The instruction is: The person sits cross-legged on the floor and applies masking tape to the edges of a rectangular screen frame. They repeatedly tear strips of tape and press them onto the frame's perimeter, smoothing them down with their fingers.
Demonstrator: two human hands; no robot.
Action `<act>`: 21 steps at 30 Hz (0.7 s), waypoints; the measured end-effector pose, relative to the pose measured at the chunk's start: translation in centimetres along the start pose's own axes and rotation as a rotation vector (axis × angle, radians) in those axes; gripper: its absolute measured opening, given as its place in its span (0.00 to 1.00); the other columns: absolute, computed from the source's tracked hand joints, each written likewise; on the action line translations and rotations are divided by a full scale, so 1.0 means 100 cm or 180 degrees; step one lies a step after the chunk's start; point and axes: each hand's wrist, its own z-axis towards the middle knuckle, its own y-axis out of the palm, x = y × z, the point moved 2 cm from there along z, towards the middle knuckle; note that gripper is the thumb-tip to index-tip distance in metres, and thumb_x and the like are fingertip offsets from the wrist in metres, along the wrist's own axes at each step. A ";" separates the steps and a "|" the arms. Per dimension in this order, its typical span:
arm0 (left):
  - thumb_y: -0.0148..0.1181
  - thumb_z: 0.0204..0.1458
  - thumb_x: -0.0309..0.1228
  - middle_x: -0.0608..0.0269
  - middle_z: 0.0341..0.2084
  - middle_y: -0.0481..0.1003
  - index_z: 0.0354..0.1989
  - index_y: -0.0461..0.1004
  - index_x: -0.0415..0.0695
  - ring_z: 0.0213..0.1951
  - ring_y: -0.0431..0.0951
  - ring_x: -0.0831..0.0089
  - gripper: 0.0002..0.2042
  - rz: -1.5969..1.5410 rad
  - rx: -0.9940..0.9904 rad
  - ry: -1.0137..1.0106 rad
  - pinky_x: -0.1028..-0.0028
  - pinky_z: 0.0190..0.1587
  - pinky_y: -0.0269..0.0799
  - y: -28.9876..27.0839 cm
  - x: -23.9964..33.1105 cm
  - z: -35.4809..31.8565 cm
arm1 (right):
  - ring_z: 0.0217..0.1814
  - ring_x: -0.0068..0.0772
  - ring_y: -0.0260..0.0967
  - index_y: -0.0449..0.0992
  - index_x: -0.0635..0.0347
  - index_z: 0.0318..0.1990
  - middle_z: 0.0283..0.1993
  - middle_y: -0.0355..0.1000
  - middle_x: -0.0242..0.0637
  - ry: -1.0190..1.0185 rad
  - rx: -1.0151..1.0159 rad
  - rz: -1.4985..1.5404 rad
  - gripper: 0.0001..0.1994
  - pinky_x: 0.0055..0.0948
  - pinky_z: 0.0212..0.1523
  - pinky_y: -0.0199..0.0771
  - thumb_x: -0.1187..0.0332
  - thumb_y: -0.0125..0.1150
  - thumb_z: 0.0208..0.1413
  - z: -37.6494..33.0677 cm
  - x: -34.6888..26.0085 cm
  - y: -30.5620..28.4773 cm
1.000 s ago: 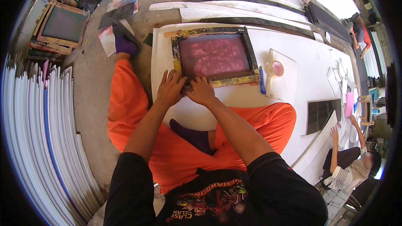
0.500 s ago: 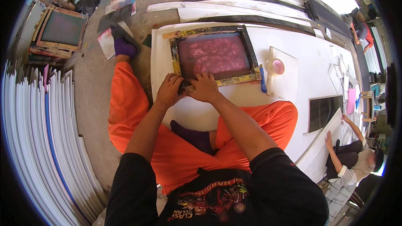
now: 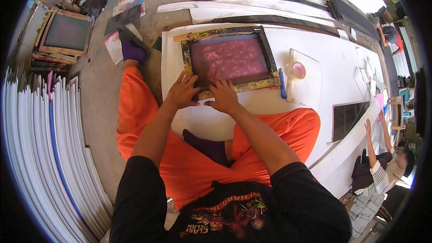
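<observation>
So: white board (image 3: pixel 342 58) spans centre to right of frame. On it, upper centre, sits the screen frame (image 3: pixel 229 58), pink mesh, paint-smeared wood. Smaller: second frame (image 3: pixel 65 33) upper left, white tray (image 3: pixel 310 85) right of the screen, blue tool (image 3: pixel 282 84) between them. Left hand (image 3: pixel 182 92) lies spread flat on the frame's lower-left corner. Right hand (image 3: pixel 223 96) presses fingers down on its lower edge; neither grips anything.

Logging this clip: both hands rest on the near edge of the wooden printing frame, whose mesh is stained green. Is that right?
Not quite. The head view shows the left hand and right hand on the near edge of the wooden printing frame, but its mesh is stained pink, not green.
</observation>
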 end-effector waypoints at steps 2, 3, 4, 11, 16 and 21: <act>0.75 0.40 0.58 0.53 0.62 0.68 0.50 0.83 0.55 0.71 0.60 0.51 0.30 0.0020 -0.0007 0.0169 0.47 0.79 0.42 0.003 -0.005 0.004 | 0.75 0.49 0.56 0.76 0.56 0.61 0.66 0.67 0.44 -0.0026 0.0160 0.0042 0.35 0.56 0.77 0.50 0.43 0.74 0.50 -0.004 0.001 0.010; 0.75 0.40 0.59 0.52 0.62 0.68 0.49 0.84 0.55 0.71 0.60 0.51 0.30 -0.0006 -0.0031 0.0188 0.47 0.79 0.42 0.003 -0.005 0.005 | 0.74 0.49 0.56 0.76 0.55 0.60 0.66 0.67 0.44 -0.0003 0.0208 0.0107 0.34 0.56 0.76 0.51 0.44 0.73 0.51 -0.006 0.001 0.013; 0.75 0.39 0.59 0.52 0.61 0.68 0.47 0.84 0.54 0.71 0.61 0.51 0.29 -0.0032 -0.0055 0.0206 0.46 0.79 0.42 0.002 -0.005 0.006 | 0.74 0.49 0.57 0.76 0.54 0.60 0.66 0.68 0.44 0.0018 0.0257 0.0170 0.32 0.56 0.76 0.52 0.45 0.73 0.52 -0.007 0.002 0.015; 0.74 0.41 0.58 0.63 0.58 0.71 0.44 0.84 0.52 0.71 0.61 0.58 0.27 -0.0147 0.0232 0.0333 0.48 0.78 0.44 0.021 -0.011 -0.001 | 0.64 0.47 0.63 0.78 0.48 0.54 0.56 0.69 0.40 -0.0041 0.0757 0.0401 0.23 0.51 0.66 0.61 0.51 0.72 0.53 -0.011 0.008 0.030; 0.72 0.42 0.59 0.64 0.53 0.72 0.40 0.86 0.52 0.67 0.64 0.59 0.26 -0.0285 0.0154 0.0313 0.48 0.77 0.46 0.008 -0.009 0.006 | 0.60 0.44 0.64 0.80 0.47 0.52 0.52 0.70 0.36 -0.0044 0.0773 0.0394 0.22 0.48 0.59 0.64 0.53 0.74 0.51 -0.009 0.008 0.025; 0.71 0.42 0.61 0.64 0.49 0.74 0.37 0.86 0.52 0.64 0.67 0.58 0.26 -0.0182 0.0213 0.0450 0.47 0.76 0.48 0.010 -0.011 0.009 | 0.62 0.44 0.64 0.81 0.46 0.52 0.54 0.70 0.37 0.0075 0.0609 0.0516 0.23 0.47 0.60 0.64 0.53 0.75 0.49 -0.007 0.008 0.023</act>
